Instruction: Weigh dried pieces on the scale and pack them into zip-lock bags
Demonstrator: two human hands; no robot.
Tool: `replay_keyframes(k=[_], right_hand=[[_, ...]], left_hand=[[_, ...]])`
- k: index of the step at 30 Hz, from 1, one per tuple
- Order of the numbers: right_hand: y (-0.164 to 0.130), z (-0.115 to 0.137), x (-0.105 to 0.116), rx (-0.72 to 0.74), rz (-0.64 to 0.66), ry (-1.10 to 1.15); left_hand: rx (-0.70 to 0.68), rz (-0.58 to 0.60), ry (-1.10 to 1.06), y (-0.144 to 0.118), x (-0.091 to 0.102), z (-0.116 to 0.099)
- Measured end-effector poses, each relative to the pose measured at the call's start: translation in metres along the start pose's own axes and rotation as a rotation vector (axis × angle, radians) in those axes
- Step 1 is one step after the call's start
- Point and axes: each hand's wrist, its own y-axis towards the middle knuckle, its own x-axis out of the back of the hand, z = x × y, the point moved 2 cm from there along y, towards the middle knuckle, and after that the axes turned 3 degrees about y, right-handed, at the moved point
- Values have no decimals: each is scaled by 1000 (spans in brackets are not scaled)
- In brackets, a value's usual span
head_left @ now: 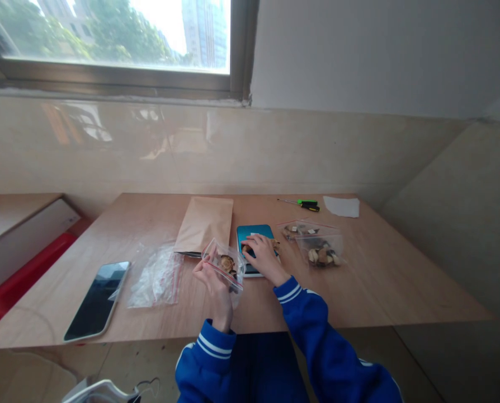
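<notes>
Head view, centre of frame: a small clear zip bag [225, 264] holding brown pieces is pinched at its rim by the left hand [211, 280], fingers curled tight. Right hand [263, 256], fingers loosely bent, rests on pieces atop the teal scale [254, 232] on the desk [380, 280].

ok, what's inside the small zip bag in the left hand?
The small zip bag held by the left hand shows a few brownish dried pieces. What lies lower in the bag is hidden behind the fingers.
</notes>
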Motion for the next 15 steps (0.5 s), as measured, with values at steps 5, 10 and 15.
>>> replay_keyframes(k=[5,10,15], right_hand=[[-3,20,17,-53,-156,66],[-6,66,50,149,-103,354],[-10,29,47,103,-81,204]], left_hand=[[71,-27,-43,-3,0,2],[140,-29,-34,-4,-1,4],[100,-61,-36,-4,4,5]])
